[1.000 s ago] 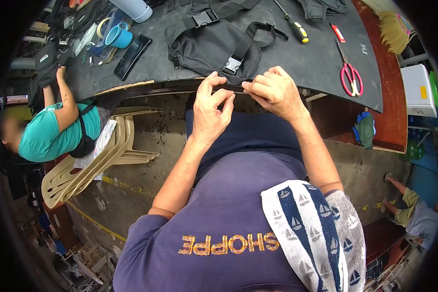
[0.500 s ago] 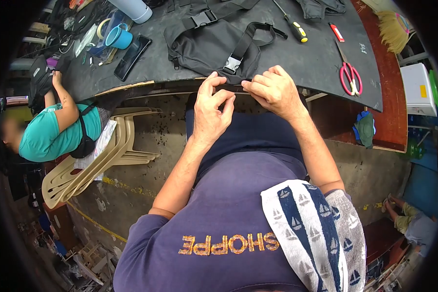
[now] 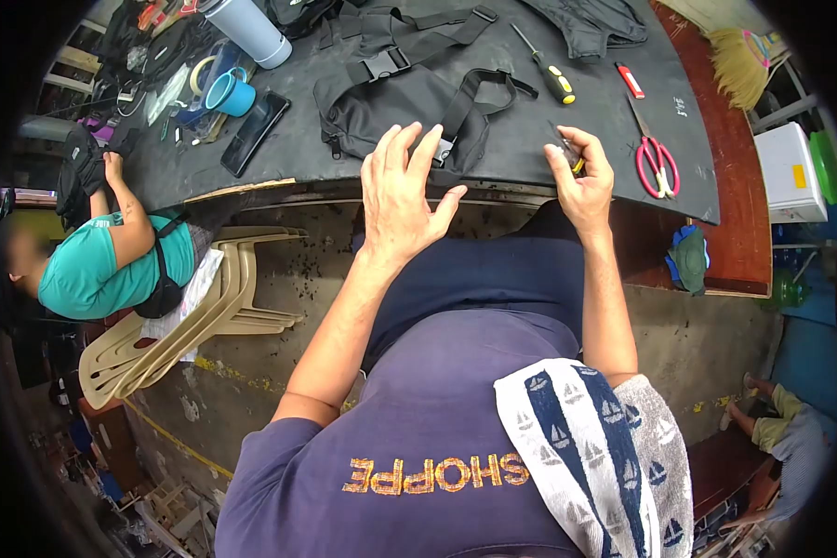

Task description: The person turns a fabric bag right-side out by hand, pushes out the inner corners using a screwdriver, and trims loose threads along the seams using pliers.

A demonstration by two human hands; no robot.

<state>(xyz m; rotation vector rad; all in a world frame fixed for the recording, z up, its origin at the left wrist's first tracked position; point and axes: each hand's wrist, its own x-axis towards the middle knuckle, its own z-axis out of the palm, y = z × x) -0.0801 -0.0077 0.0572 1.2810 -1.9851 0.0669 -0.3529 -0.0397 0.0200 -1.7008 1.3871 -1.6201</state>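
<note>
A black fabric bag [image 3: 381, 107] with straps and grey side-release buckles lies near the table's front edge. My left hand [image 3: 400, 200] is open above the bag's near edge, fingers stretched and thumb apart. It covers part of the bag and of the lower buckle [image 3: 444, 151]. To the right of the bag, my right hand [image 3: 586, 186] has its thumb and fingers closed round a small pointed tool [image 3: 577, 167] with dark and yellow parts. The fingers hide much of this tool, so its exact kind is unclear.
On the black-topped table [image 3: 521, 177] lie a screwdriver [image 3: 555, 79], a red cutter [image 3: 631, 81], pink-handled scissors [image 3: 657, 167] and a phone [image 3: 256, 133]. A blue mug [image 3: 230, 93] and a tumbler [image 3: 248, 33] stand left. A person in teal [image 3: 112, 260] sits by stacked chairs [image 3: 195, 316].
My hands have moved apart from the bag's near edge. The left has opened and spread its fingers; the right has shifted right, and the small tool now shows in it.
</note>
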